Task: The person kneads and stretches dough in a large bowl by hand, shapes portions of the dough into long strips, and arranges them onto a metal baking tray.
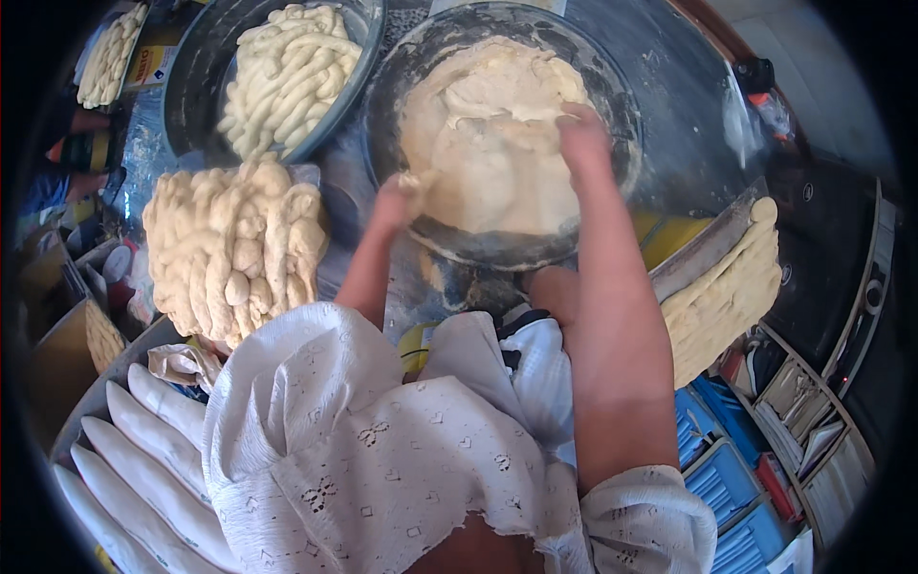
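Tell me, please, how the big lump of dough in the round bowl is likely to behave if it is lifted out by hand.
The dough would probably sag and stretch, not hold its shape: it lies slumped across the bowl in soft folds. It looks sticky, since bits cling to the left hand and right hand. Filling most of the bowl, it is likely heavy.

Bright daylight; blue crates (727, 469) and a wooden shelf (813, 421) stand lower right.

A single fisheye view from the person's head looks steeply down, close over the floured round metal bowl (612, 105) of pale dough; forearms enter from below, edges bending toward the dark rim.
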A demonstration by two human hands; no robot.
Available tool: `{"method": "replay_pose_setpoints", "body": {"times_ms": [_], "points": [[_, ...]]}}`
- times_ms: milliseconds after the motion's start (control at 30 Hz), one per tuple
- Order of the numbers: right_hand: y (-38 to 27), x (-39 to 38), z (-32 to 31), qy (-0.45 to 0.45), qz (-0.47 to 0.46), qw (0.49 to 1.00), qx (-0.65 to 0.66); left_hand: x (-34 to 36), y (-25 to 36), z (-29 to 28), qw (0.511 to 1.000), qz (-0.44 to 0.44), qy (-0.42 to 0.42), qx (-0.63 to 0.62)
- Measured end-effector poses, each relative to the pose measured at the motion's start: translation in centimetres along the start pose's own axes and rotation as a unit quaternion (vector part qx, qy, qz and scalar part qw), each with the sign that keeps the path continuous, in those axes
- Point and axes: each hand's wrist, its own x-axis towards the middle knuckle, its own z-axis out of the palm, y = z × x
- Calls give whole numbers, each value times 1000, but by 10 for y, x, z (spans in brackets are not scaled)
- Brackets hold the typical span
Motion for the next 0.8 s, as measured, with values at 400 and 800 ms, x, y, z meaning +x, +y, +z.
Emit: {"method": "replay_pose_setpoints", "body": {"times_ms": [400, 800], "points": [[15, -46, 26, -441, -45, 870, -216, -41, 93, 72, 915, 207, -157, -309], [-14, -21, -5, -263, 35, 958, -106, -23, -55, 119, 903, 188, 25, 386]]}}
